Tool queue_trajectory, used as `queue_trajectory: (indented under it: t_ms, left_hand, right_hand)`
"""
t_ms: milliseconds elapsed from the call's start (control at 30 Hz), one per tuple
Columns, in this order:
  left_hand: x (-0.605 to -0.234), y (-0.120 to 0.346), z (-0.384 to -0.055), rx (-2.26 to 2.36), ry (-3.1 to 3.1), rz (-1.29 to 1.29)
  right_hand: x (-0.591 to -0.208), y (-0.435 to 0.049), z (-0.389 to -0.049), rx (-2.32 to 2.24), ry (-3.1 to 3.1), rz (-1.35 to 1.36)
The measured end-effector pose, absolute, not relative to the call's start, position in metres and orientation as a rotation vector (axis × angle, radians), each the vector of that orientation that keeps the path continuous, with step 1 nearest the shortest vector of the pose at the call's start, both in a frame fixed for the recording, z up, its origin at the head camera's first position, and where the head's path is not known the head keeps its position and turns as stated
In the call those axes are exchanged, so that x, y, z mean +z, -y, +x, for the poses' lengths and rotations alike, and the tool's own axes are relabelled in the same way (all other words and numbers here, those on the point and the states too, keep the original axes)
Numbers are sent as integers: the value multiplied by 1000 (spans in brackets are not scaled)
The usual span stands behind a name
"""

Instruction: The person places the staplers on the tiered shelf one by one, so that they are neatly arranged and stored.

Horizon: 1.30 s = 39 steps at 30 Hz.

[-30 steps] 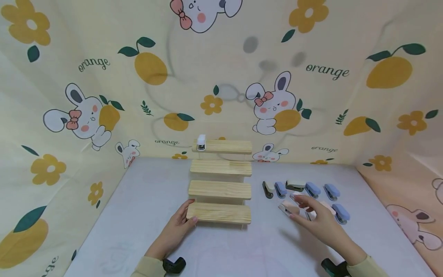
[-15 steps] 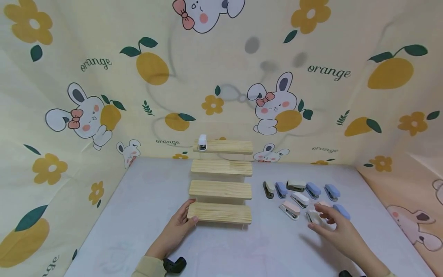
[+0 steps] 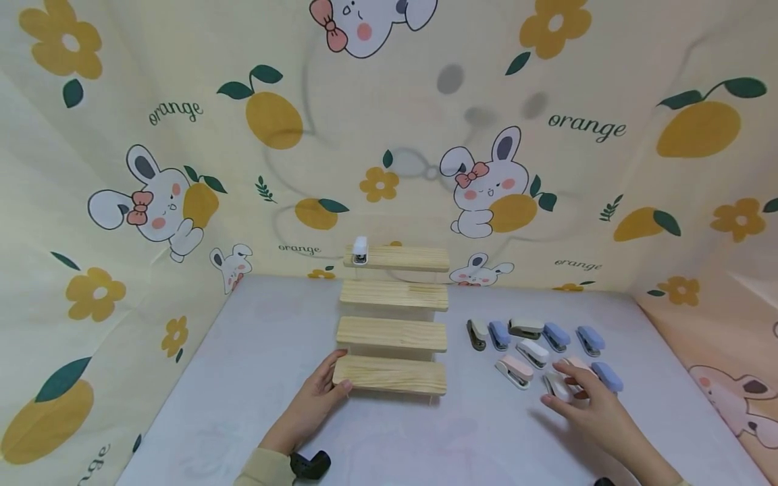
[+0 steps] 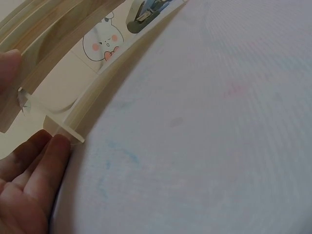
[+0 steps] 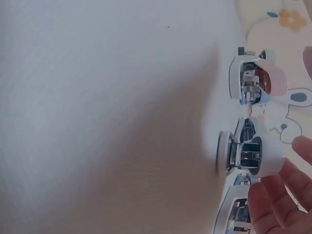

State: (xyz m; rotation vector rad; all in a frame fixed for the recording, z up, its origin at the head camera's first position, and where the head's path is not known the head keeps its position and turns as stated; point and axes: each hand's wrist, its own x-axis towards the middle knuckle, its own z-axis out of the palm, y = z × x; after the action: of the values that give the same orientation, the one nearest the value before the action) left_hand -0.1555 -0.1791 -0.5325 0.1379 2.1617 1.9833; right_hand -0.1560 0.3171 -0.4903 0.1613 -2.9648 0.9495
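My left hand [image 3: 310, 405] grips the left end of the lowest board of a stepped wooden shelf rack [image 3: 392, 374]. In the left wrist view, the thumb lies at the board and the fingers are by the clear support. A white mini stapler [image 3: 360, 250] stands on the top board, at its left. On the right, my right hand [image 3: 598, 405] is over a white stapler [image 3: 556, 387]. The right wrist view shows its fingertips [image 5: 273, 183] right at that stapler's top, with the thumb apart from it. A pink stapler [image 3: 515, 371] lies just left; another pink one is partly hidden behind the hand.
Several more staplers lie behind the right hand: a white one [image 3: 532, 353], grey-green ones such as this stapler [image 3: 526, 329], and blue ones such as this stapler [image 3: 591, 341]. A patterned cloth [image 3: 389, 121] hangs behind and beside the white table [image 3: 389, 445].
My right hand has moved right, from over the left pink stapler to the front white stapler, and barely shifted in the last half second. The left hand keeps its hold on the rack.
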Motion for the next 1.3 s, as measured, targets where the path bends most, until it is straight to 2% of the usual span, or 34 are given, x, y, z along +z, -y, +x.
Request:
queue_trajectory:
  t_ms: [500,867,1300]
  left_hand:
    - [-532,177,-155,1989,-2153,156]
    - [-532,177,-154,1993,-2151,154]
    - [-532,178,-155,1995,-2150,146]
  right_hand:
    - [-501,-324,-161,1111,3017,125]
    - [-504,-327,-169,1138,3137,-71]
    - [-506,-328,-170,1212,3127,-136]
